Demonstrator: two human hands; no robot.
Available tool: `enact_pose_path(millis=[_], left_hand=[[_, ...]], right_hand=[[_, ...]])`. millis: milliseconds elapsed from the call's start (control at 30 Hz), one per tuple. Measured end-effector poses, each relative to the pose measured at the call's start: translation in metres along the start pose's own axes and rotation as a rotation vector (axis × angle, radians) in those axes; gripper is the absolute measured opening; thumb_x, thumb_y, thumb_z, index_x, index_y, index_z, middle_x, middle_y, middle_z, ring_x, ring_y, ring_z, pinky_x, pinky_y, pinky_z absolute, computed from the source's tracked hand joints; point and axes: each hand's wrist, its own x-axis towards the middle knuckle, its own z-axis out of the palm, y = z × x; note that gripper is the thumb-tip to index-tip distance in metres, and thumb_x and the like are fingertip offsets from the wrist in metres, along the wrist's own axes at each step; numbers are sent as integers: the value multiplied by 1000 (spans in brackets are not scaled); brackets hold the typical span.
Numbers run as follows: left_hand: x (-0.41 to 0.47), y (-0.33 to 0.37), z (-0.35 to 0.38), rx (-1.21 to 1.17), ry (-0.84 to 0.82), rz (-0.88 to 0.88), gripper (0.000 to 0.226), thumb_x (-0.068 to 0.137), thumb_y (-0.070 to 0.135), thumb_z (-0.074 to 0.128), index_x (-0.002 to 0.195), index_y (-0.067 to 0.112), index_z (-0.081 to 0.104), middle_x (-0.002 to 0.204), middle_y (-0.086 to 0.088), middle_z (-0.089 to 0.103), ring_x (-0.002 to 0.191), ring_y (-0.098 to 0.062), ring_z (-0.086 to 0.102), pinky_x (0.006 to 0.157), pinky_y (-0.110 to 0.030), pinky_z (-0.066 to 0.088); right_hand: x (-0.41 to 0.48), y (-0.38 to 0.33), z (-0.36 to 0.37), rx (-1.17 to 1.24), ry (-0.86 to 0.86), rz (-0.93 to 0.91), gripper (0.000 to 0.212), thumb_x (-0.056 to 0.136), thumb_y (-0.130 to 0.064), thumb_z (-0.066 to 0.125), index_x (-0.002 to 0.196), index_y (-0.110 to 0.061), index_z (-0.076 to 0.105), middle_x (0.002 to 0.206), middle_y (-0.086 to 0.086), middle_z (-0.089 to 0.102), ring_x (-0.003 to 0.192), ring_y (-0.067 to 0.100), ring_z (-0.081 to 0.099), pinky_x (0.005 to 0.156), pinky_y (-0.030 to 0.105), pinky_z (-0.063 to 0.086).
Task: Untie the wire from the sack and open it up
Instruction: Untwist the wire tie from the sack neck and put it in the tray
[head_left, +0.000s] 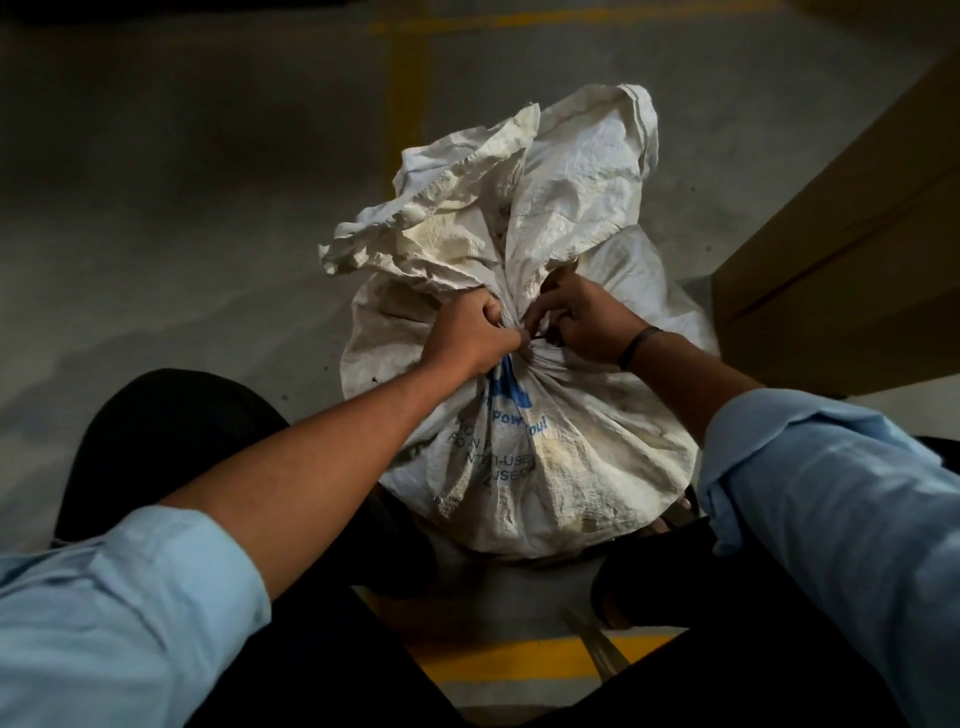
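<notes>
I look down on a grey concrete floor (182, 208) with yellow painted lines (408, 78) on it. At my right side stands a big brown cardboard box (857, 249), close to the sack but I cannot tell if they touch. In the middle, between my legs in dark trousers (171, 415), the white woven sack (545, 441) stands on the floor. It is dirty, has blue print on the near side, and its loose top (519, 197) spreads open and crumpled above the tied neck.

My left hand (467, 338) is closed in a fist around the gathered neck of the sack. My right hand (582, 322) is at the same neck from the other side, the fingers bent and pinching at a thin dark wire (540, 338). Only a short piece of this wire shows between the two hands; the rest is hidden by my fingers and the folds. On the right wrist is a dark band (639, 345). Both sleeves (130, 597) are light blue, rolled up.
</notes>
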Motion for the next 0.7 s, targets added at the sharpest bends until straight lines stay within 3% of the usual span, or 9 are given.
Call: enact_pose_path(millis=[233, 467, 700], left_hand=[[-1, -13, 2, -49, -1, 46, 55, 69, 27, 84, 67, 24, 29, 63, 8, 31, 58, -12, 25, 55, -31, 24], [-3, -12, 2, -78, 0, 67, 58, 69, 32, 84, 68, 24, 27, 63, 8, 29, 59, -13, 23, 56, -33, 23], [-1, -19, 1, -99, -15, 59, 55, 68, 31, 83, 68, 23, 28, 64, 6, 31, 60, -15, 26, 56, -33, 25]], right_hand=[[1, 11, 10, -68, 25, -7, 46, 68, 10, 44, 84, -21, 74, 92, 2, 52, 86, 16, 53, 74, 23, 43], [-2, 6, 13, -99, 43, -1, 39, 70, 7, 43, 85, -15, 71, 99, 5, 46, 89, 21, 50, 79, 33, 46], [-4, 0, 16, -67, 54, 26, 38, 67, 1, 40, 84, -15, 70, 101, 5, 45, 91, 22, 49, 80, 32, 46]])
